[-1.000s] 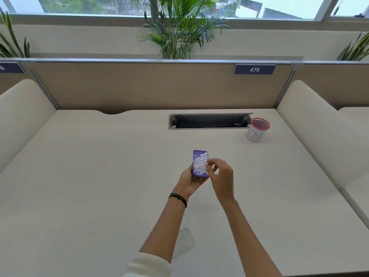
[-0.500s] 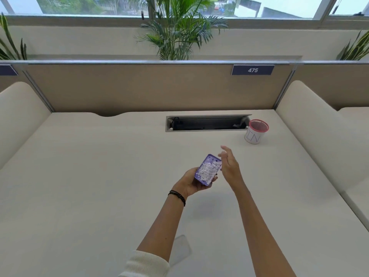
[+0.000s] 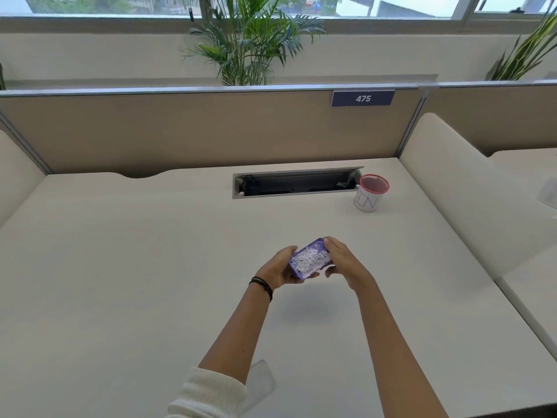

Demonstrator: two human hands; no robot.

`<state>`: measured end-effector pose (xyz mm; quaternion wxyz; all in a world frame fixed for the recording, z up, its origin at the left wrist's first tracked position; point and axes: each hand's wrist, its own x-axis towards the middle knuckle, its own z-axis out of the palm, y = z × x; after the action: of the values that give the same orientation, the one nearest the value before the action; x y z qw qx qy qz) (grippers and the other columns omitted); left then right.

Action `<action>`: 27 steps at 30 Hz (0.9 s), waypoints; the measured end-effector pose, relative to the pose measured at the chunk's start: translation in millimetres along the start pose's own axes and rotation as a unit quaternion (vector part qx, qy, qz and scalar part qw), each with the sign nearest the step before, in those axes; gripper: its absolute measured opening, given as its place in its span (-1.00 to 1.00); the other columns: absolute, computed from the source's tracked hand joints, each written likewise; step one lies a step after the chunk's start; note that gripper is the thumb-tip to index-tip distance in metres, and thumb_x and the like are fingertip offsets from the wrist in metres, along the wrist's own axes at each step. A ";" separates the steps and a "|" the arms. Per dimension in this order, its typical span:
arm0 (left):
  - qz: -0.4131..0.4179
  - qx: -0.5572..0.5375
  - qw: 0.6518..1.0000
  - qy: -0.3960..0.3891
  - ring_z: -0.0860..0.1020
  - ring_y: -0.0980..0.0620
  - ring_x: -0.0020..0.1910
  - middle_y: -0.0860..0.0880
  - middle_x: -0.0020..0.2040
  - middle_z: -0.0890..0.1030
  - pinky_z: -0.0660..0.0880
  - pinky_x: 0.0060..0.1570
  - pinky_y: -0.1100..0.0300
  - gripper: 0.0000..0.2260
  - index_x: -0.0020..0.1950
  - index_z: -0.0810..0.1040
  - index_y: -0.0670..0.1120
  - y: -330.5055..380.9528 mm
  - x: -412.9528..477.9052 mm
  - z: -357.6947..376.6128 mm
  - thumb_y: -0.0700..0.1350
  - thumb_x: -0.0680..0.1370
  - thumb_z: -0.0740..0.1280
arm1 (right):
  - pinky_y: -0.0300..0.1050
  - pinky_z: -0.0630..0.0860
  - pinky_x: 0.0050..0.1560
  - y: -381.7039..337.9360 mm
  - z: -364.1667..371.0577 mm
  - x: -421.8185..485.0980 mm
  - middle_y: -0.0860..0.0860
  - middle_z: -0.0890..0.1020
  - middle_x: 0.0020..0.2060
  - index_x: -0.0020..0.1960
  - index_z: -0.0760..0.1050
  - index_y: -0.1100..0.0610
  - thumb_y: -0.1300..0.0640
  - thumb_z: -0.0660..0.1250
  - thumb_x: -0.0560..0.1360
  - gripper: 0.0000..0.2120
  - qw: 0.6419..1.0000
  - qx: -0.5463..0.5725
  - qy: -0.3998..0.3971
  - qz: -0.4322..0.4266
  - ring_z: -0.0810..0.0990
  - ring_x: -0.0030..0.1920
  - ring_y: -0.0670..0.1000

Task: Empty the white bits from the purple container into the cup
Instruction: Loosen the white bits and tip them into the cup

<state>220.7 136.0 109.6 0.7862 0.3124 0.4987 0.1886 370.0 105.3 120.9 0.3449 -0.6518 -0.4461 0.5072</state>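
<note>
A small purple container [image 3: 310,259] full of white bits is held above the middle of the desk, turned crosswise with its open top facing up. My left hand [image 3: 278,268] grips its left end from below. My right hand [image 3: 342,260] closes on its right end, fingers over the far corner. The cup [image 3: 370,197], white with a red mesh rim and letters on its side, stands upright at the back right of the desk, well away from both hands.
An open cable slot [image 3: 297,184] runs along the back of the desk [image 3: 120,267], just left of the cup. A clear plastic lid [image 3: 259,384] lies near the front edge beside my left sleeve. Padded dividers rise on both sides, and a partition stands behind.
The container has turned from lengthwise to crosswise. My right hand, lifted open beside it half a second ago, has come down onto its right end.
</note>
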 end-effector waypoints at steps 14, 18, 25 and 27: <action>0.051 -0.036 0.997 0.049 0.60 -0.06 -0.28 -0.22 0.00 0.59 0.62 -0.35 0.19 -0.65 0.15 0.51 -0.24 5.0 31.6 8.2 -0.05 0.67 0.02 | -0.18 0.66 -0.29 21.7 -27.6 18.3 0.12 0.63 -0.07 0.07 0.51 0.21 0.05 0.09 0.62 -0.70 0.965 0.249 -0.035 0.076 0.62 -0.13 0.07; 0.074 -0.006 0.996 0.050 0.61 -0.04 -0.23 -0.20 0.03 0.58 0.63 -0.32 0.23 -0.66 0.14 0.50 -0.20 7.3 39.4 8.0 -0.04 0.67 0.01 | -0.16 0.67 -0.27 26.2 -33.3 26.6 0.14 0.63 -0.08 0.05 0.49 0.23 0.07 0.10 0.61 -0.72 0.947 0.307 -0.016 0.094 0.62 -0.10 0.08; 0.116 0.092 0.984 0.097 0.65 -0.03 -0.16 -0.11 -0.10 0.65 0.62 -0.23 0.22 -0.65 0.03 0.56 -0.13 7.5 55.1 1.6 -0.03 0.66 0.02 | -0.15 0.67 -0.24 39.2 -51.0 43.0 0.15 0.62 -0.01 0.16 0.44 0.26 0.09 0.14 0.60 -0.72 0.909 0.407 -0.009 0.088 0.62 -0.04 0.08; 0.147 0.111 0.973 0.136 0.59 -0.08 -0.01 -0.12 -0.05 0.62 0.53 -0.08 0.17 -0.69 0.01 0.56 -0.13 -0.1 62.7 -4.4 -0.09 0.65 0.04 | -0.17 0.66 -0.25 43.0 -57.8 48.3 0.15 0.61 -0.02 0.14 0.45 0.27 0.09 0.14 0.60 -0.72 0.902 0.424 0.003 0.083 0.63 -0.07 0.06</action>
<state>243.8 175.4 66.4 0.6350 0.4392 0.5676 0.2859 440.2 134.8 79.3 0.5464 -0.4801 -0.1317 0.6735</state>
